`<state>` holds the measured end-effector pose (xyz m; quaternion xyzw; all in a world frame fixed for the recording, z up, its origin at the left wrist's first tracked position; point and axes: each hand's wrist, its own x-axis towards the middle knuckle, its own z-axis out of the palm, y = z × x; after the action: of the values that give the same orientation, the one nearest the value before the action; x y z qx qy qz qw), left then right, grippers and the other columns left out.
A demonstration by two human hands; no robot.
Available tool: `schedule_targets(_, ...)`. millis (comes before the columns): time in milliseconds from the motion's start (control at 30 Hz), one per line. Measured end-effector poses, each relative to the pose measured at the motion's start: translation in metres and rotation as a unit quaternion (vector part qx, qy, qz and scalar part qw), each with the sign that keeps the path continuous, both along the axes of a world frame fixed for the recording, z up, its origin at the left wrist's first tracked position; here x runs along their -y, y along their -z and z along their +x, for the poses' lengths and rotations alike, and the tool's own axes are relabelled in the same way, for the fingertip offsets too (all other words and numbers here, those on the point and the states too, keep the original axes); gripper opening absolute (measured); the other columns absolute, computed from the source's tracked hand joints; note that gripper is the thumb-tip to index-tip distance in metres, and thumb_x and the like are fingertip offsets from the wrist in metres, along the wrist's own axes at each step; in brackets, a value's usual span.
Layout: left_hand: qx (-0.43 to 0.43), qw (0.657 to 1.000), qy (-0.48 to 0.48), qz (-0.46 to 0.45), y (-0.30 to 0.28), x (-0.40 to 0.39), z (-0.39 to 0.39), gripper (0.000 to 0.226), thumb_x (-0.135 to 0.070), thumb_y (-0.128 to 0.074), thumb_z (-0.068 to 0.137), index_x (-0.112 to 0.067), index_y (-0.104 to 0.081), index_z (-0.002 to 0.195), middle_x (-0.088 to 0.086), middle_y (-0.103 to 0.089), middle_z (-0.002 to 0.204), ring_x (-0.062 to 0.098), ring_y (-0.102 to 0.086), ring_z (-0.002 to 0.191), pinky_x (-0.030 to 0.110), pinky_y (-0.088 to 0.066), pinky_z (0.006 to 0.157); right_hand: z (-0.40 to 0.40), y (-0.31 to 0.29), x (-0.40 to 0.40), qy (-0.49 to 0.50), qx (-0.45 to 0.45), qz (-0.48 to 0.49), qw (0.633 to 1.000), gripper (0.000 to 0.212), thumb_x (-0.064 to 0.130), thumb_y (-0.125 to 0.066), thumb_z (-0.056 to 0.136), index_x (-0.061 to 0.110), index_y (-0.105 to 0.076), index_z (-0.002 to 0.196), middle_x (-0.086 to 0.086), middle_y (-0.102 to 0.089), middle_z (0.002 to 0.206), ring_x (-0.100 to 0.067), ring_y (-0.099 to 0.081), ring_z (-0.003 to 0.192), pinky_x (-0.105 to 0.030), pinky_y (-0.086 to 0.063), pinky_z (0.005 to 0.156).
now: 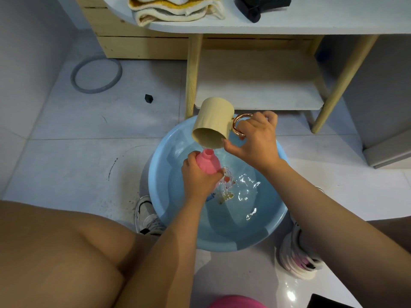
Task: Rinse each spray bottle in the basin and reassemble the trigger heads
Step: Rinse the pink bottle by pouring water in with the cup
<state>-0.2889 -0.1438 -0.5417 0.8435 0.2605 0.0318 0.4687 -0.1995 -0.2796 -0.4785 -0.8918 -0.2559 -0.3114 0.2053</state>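
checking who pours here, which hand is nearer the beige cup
Right. The right hand grips the beige cup's handle; the left hand sits below it, holding the pink bottle.

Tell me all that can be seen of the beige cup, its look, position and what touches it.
The beige cup is a plain cylinder, matte, perhaps plastic, with a shiny copper-coloured ring handle. It is tipped far over, mouth down and toward the camera, above the far side of the blue basin. Its rim sits just over the open neck of the pink bottle. Only the right hand grips it, at the handle.
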Motion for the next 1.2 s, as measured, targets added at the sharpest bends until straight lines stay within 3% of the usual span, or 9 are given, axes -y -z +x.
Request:
schedule_targets(267,0.004,1.0,-0.019,-0.014,-0.008,0.0,-0.002,0.083,-0.035,-0.087,0.06,-0.02,-0.041,0.127,0.0,-0.047,0.123,0.011,-0.045,0.101,0.013,-0.036,0.067,-0.002,-0.001,-0.001,-0.024,0.023,-0.006,0.999,0.042,0.048,-0.064,0.071,0.01,-0.052,0.059,0.0,-0.052,0.052,-0.023,-0.049,0.06,-0.034,-0.029,0.084)
schedule_targets(400,0.001,1.0,-0.025,-0.018,-0.01,0.0,-0.002,0.082,-0.035,-0.087,0.06,-0.021,-0.041,0.126,0.0,-0.046,0.122,0.013,-0.047,0.101,0.014,-0.035,0.064,-0.002,-0.002,-0.001,-0.011,0.014,0.007,1.0,0.041,0.047,-0.067,0.069,0.011,-0.051,0.057,0.001,-0.05,0.051,-0.022,-0.047,0.06,-0.033,-0.029,0.084)
schedule_targets(634,-0.004,0.998,-0.032,-0.047,-0.01,0.001,-0.005,0.095,-0.033,-0.088,0.059,-0.025,-0.035,0.137,0.001,-0.04,0.134,0.018,-0.045,0.115,0.025,-0.039,0.08,0.0,0.007,0.007,0.107,-0.138,0.033,0.984,0.044,0.052,-0.064,0.073,0.019,-0.04,0.055,0.007,-0.041,0.05,-0.017,-0.036,0.06,-0.03,-0.02,0.075)
schedule_targets(767,-0.012,0.998,-0.041,-0.038,-0.008,-0.001,-0.008,0.082,-0.028,-0.088,0.059,-0.02,-0.043,0.127,-0.004,-0.041,0.119,0.02,-0.049,0.109,0.024,-0.037,0.079,-0.008,0.035,0.023,0.154,-0.165,-0.089,0.97,0.043,0.047,-0.07,0.072,0.01,-0.058,0.054,-0.006,-0.056,0.05,-0.028,-0.053,0.063,-0.035,-0.021,0.079)
schedule_targets(867,-0.011,0.999,-0.04,-0.028,-0.006,-0.004,-0.009,0.075,-0.025,-0.087,0.059,-0.018,-0.046,0.121,-0.004,-0.043,0.115,0.018,-0.048,0.102,0.024,-0.036,0.077,-0.018,0.05,0.029,0.157,-0.205,-0.194,0.946,0.058,0.057,-0.041,0.082,0.007,-0.064,0.062,-0.008,-0.062,0.06,-0.029,-0.058,0.077,-0.037,-0.02,0.083)
schedule_targets(900,-0.014,0.999,-0.039,-0.028,-0.005,-0.006,-0.01,0.075,-0.025,-0.087,0.059,-0.019,-0.046,0.121,-0.002,-0.045,0.117,0.016,-0.047,0.1,0.024,-0.037,0.077,-0.021,0.054,0.029,0.153,-0.219,-0.236,0.934,0.057,0.055,-0.039,0.085,0.008,-0.065,0.066,-0.007,-0.063,0.065,-0.028,-0.058,0.081,-0.036,-0.02,0.083)
schedule_targets(1000,-0.019,0.999,-0.034,-0.026,-0.003,-0.009,-0.012,0.076,-0.026,-0.087,0.06,-0.021,-0.045,0.123,-0.003,-0.047,0.119,0.012,-0.044,0.098,0.024,-0.038,0.077,-0.029,0.062,0.033,0.142,-0.243,-0.325,0.903,0.025,0.037,-0.065,0.082,0.016,-0.067,0.069,-0.002,-0.064,0.068,-0.026,-0.057,0.082,-0.034,-0.019,0.078)
schedule_targets(1100,-0.023,0.999,-0.033,-0.025,-0.001,-0.011,-0.014,0.076,-0.025,-0.087,0.06,-0.02,-0.044,0.123,-0.005,-0.045,0.115,0.012,-0.045,0.099,0.026,-0.039,0.078,-0.036,0.072,0.033,0.121,-0.306,-0.409,0.851,0.01,0.031,-0.058,0.085,0.022,-0.064,0.083,0.004,-0.066,0.083,-0.02,-0.053,0.097,-0.032,-0.015,0.079)
schedule_targets(1200,-0.017,0.999,-0.037,-0.016,0.003,-0.013,-0.014,0.075,-0.026,-0.087,0.058,-0.02,-0.045,0.121,-0.006,-0.045,0.112,0.017,-0.048,0.101,0.031,-0.045,0.082,-0.04,0.077,0.03,0.086,-0.314,-0.451,0.831,0.011,0.033,-0.058,0.085,0.025,-0.064,0.089,0.006,-0.067,0.086,-0.018,-0.051,0.101,-0.032,-0.014,0.081)
